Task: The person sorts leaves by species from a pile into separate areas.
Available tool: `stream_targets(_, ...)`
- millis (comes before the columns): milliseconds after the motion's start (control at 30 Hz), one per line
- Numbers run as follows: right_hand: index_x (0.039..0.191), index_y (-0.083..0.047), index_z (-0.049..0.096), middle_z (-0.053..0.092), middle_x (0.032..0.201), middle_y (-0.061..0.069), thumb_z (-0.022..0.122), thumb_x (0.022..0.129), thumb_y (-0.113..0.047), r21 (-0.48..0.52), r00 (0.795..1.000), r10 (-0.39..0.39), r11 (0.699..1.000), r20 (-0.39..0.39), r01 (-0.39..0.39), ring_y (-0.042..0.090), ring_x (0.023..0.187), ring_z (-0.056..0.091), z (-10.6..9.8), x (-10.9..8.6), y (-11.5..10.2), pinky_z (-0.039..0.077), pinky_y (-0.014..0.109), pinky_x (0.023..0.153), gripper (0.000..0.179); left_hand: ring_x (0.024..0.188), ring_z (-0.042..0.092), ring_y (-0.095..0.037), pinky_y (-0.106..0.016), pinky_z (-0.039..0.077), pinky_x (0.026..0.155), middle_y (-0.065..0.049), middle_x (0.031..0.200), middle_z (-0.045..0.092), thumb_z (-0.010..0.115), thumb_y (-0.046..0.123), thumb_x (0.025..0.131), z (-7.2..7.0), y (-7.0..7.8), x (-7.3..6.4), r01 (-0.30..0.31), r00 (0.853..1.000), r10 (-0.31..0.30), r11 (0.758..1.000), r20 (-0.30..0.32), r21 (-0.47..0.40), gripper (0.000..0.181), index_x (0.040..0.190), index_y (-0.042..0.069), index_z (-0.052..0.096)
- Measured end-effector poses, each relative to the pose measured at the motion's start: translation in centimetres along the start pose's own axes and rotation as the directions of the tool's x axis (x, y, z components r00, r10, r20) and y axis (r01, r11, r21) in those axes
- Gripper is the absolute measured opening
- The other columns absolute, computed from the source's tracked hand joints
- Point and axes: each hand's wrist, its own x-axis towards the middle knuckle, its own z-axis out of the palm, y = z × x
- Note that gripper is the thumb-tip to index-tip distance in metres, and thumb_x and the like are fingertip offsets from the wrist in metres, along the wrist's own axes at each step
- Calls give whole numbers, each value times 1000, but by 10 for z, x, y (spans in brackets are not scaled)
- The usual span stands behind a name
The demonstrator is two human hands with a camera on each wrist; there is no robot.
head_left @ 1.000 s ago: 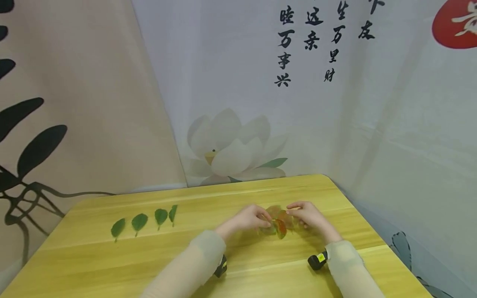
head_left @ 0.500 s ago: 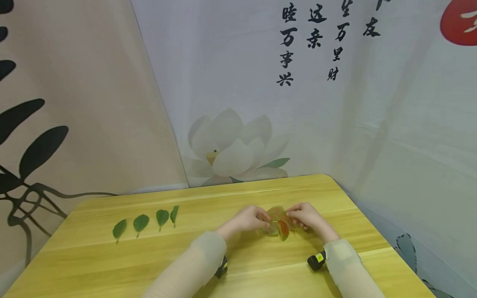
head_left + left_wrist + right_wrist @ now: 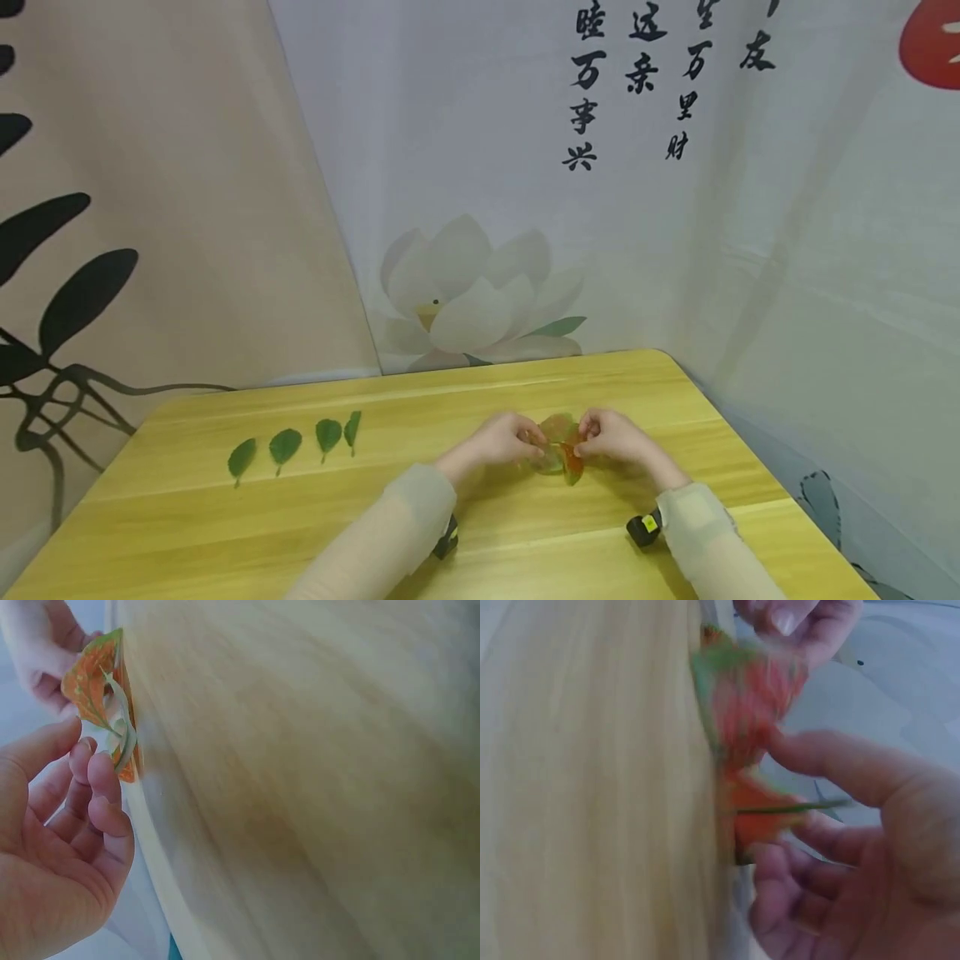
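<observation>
In the head view, a small group of orange, red and green leaves [image 3: 558, 427] lies at the right half of the wooden table [image 3: 300, 533]. My left hand [image 3: 504, 439] is on its left side, thumb and forefinger pinching the near end of a red-orange leaf [image 3: 94, 682]. From the other side my right hand [image 3: 618, 437] reaches in, its thumb touching that leaf and its thumb and forefinger apart. Another orange leaf [image 3: 761, 825] with a green stem shows behind the right fingers. The leaf is blurred in the right wrist view.
Several green leaves [image 3: 285, 447] lie in a row on the left part of the table. A printed cloth [image 3: 465, 125] with writing and a lotus hangs behind the table. The table's right edge runs just beyond the right arm.
My right hand's thumb has come down and inward over the red-orange leaf. The left hand stays almost where it was. The head view has shifted slightly.
</observation>
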Motion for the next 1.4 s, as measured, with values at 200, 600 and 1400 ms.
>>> stream_targets(200,99,4,55,49,74,5,79,71,-1,14,989,10,1000,145,-12,15,62,41,-2,0,1,36,23,52,38,49,57,-19,-20,43,45,-10,61,62,73,14,87,0,-1,1,-17,1000,16,999,21,42,26,112,8,71)
stream_targets(600,87,-4,56,51,74,2,87,67,-8,-172,993,72,984,91,-55,17,67,45,2,8,-8,38,31,61,38,75,55,-4,-20,48,68,4,98,68,84,27,75,5,4,-2,-69,995,50,967,83,247,47,115,8,70)
stream_targets(1400,91,1,67,69,82,4,68,87,-7,6,982,59,998,-182,-58,18,78,65,-12,-10,5,52,34,71,9,71,57,-5,-21,48,64,5,94,72,72,19,88,-2,8,-8,-70,993,97,942,-66,329,8,91,14,78)
